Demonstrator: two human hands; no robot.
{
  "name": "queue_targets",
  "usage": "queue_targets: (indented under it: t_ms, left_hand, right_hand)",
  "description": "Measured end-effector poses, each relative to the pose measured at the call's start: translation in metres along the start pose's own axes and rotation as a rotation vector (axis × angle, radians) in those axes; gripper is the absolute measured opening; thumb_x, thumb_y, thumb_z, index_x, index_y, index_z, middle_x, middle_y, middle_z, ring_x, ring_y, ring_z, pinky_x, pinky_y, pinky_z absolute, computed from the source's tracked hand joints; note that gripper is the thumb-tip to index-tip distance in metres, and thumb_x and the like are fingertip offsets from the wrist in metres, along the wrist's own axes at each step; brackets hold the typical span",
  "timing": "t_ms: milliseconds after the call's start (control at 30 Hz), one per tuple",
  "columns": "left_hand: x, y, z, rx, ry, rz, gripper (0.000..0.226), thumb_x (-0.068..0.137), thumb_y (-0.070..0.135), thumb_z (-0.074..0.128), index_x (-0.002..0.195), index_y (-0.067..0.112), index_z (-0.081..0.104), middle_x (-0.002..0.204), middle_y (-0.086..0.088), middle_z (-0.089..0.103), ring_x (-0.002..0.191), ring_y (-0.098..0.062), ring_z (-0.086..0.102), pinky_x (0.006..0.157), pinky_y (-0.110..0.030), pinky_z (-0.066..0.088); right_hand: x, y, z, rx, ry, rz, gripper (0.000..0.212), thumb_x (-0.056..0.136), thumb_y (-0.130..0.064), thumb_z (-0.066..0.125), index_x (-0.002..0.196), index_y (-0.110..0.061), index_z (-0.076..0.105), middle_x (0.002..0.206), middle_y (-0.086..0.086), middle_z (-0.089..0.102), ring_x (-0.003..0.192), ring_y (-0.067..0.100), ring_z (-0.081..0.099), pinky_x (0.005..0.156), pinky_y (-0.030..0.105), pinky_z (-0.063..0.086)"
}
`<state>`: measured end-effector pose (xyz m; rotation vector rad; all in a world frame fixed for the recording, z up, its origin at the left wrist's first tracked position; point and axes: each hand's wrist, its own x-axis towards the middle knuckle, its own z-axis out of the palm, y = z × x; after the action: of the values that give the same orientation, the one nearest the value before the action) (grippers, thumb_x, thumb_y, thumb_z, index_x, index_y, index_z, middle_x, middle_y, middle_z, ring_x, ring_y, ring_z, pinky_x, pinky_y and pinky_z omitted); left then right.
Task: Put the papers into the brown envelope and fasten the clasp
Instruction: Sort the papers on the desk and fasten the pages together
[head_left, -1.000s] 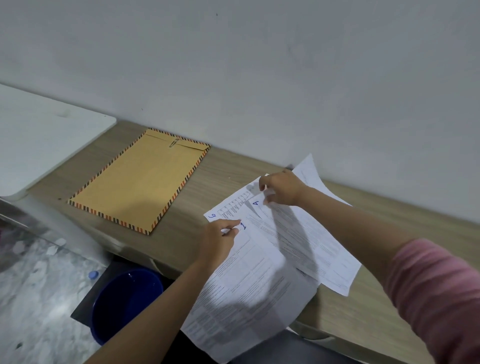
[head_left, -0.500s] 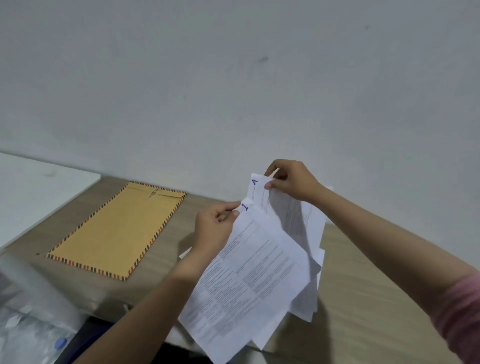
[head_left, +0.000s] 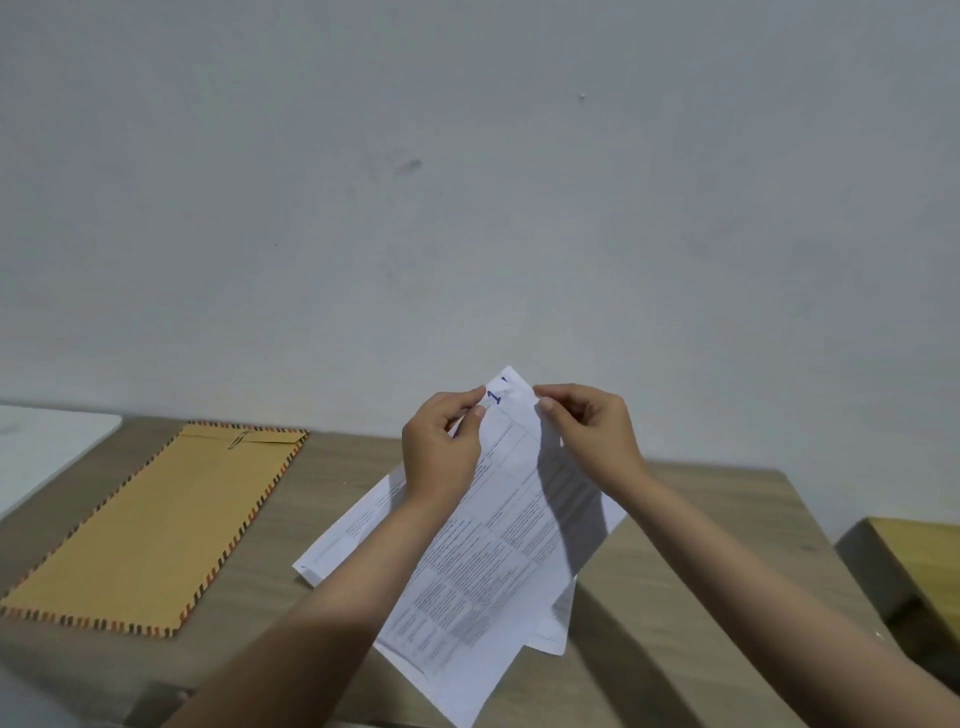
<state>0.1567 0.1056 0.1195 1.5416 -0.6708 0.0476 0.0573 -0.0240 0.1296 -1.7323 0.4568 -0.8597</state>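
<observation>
Left hand (head_left: 440, 451) and right hand (head_left: 592, 435) both pinch top corners of the papers (head_left: 483, 561), printed white sheets. Brown envelope (head_left: 156, 525) flat on table (head_left: 691, 613), contents hidden.

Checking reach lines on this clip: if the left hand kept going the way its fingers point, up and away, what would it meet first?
Probably the wall; beyond the papers the left hand pinches, nothing else shows, though depth is unclear.

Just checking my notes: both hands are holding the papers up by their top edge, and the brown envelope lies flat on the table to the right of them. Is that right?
Not quite. In the head view the brown envelope lies flat on the table to the left of the papers, not the right. The left hand and right hand do hold them by the top edge.
</observation>
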Motion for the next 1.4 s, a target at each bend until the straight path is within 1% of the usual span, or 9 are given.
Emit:
queue_targets:
  t_ms: [133,300,433,600,733,867,1133,1300,1400]
  left_hand:
    - [-0.01,-0.002,0.016,0.031,-0.022,0.084,0.019,0.086,0.004,0.064,0.097,0.015,0.074,0.092,0.014,0.068,0.089,0.0,0.063,0.077,-0.009,0.045]
    - [-0.019,-0.003,0.034,0.083,-0.065,0.149,0.018,0.086,0.005,0.065,0.095,0.018,0.074,0.092,0.016,0.068,0.094,-0.01,0.063,0.083,-0.023,0.048]
    - [-0.025,0.0,0.043,0.078,-0.098,0.15,0.015,0.085,0.004,0.067,0.091,0.016,0.073,0.091,0.01,0.068,0.091,-0.001,0.062,0.08,-0.009,0.045]
    - [-0.032,0.003,0.053,0.08,-0.129,0.097,0.016,0.083,0.005,0.069,0.084,0.021,0.069,0.092,0.004,0.064,0.085,0.0,0.059,0.076,-0.01,0.045]
    - [-0.036,0.006,0.058,0.088,-0.14,0.048,0.014,0.083,0.005,0.068,0.081,0.019,0.07,0.09,0.006,0.067,0.08,0.001,0.06,0.071,-0.007,0.042]
    - [-0.04,0.009,0.062,0.079,-0.158,-0.009,0.011,0.084,0.005,0.066,0.083,0.014,0.072,0.081,0.008,0.071,0.077,0.001,0.061,0.068,-0.006,0.042]
    - [-0.045,0.017,0.064,0.059,-0.191,-0.031,0.015,0.085,0.001,0.063,0.084,0.012,0.073,0.079,0.01,0.07,0.07,0.002,0.061,0.067,-0.01,0.047]
    - [-0.046,0.02,0.061,0.033,-0.226,-0.047,0.022,0.086,0.0,0.062,0.081,0.02,0.071,0.078,0.014,0.069,0.068,0.002,0.06,0.066,-0.012,0.047]
    - [-0.049,0.022,0.058,0.018,-0.217,-0.027,0.027,0.087,0.0,0.06,0.086,0.026,0.069,0.081,0.013,0.069,0.076,-0.003,0.061,0.07,-0.015,0.049]
  right_hand:
    - [-0.016,0.007,-0.016,0.067,0.011,0.008,0.02,0.079,-0.011,0.072,0.098,-0.02,0.071,0.088,-0.002,0.073,0.08,0.009,0.067,0.07,0.02,0.051]
    - [-0.031,0.015,-0.03,0.082,0.023,0.0,0.028,0.077,-0.002,0.072,0.099,-0.019,0.07,0.098,0.0,0.073,0.093,0.011,0.068,0.08,0.026,0.053]
    - [-0.041,0.021,-0.04,0.073,0.02,-0.024,0.031,0.079,0.001,0.068,0.102,-0.02,0.07,0.095,-0.003,0.072,0.084,0.007,0.066,0.078,0.022,0.053]
    - [-0.049,0.03,-0.05,0.063,0.026,-0.022,0.029,0.08,0.0,0.068,0.103,-0.016,0.07,0.095,0.0,0.072,0.083,0.009,0.065,0.075,0.024,0.053]
    - [-0.054,0.035,-0.052,0.038,0.027,-0.011,0.03,0.079,-0.002,0.068,0.106,-0.016,0.069,0.094,0.001,0.072,0.082,0.012,0.064,0.072,0.025,0.052]
    - [-0.057,0.036,-0.053,0.049,0.027,0.008,0.031,0.078,-0.004,0.069,0.103,-0.021,0.069,0.093,0.0,0.072,0.083,0.016,0.064,0.075,0.031,0.054]
    - [-0.062,0.037,-0.058,0.06,0.083,0.023,0.029,0.079,-0.008,0.071,0.101,-0.025,0.07,0.078,-0.009,0.068,0.068,0.001,0.057,0.067,0.019,0.047]
    - [-0.063,0.037,-0.06,0.045,0.082,0.029,0.029,0.078,-0.01,0.072,0.104,-0.022,0.071,0.074,-0.012,0.065,0.065,-0.001,0.055,0.066,0.017,0.046]
    - [-0.062,0.035,-0.059,0.056,0.064,0.034,0.028,0.079,-0.009,0.072,0.103,-0.022,0.071,0.073,-0.011,0.064,0.064,0.0,0.054,0.066,0.018,0.045]
